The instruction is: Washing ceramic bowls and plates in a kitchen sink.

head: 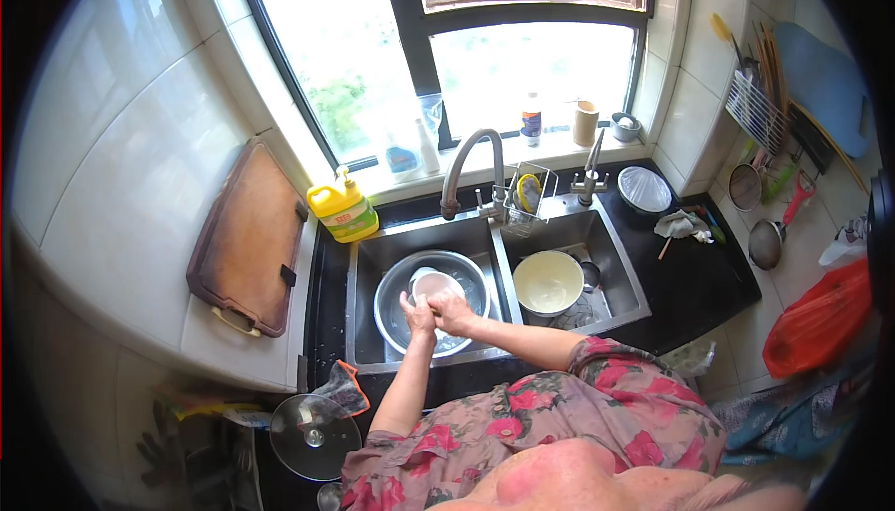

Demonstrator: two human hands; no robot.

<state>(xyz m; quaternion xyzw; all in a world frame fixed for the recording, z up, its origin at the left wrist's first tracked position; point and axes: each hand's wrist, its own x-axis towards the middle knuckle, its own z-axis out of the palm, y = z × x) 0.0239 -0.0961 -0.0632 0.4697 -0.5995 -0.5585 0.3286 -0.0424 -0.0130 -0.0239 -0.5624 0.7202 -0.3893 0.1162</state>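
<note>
Both hands meet over a wide metal basin in the left bowl of a steel double sink. My left hand grips the near left side of a white bowl, its thumb pointing up along the rim. My right hand is closed at the bowl's near edge, its fingers partly blurred. A small yellowish bit shows between the hands, too hidden to name. Another white item lies behind the bowl, partly covered. Water appears to stand in the basin.
A curved faucet rises behind the sink. The right sink holds a cream pot and a dark ladle. A yellow detergent jug and a cutting board stand left. A plastic-covered bowl sits on the right counter; a glass lid lies lower left.
</note>
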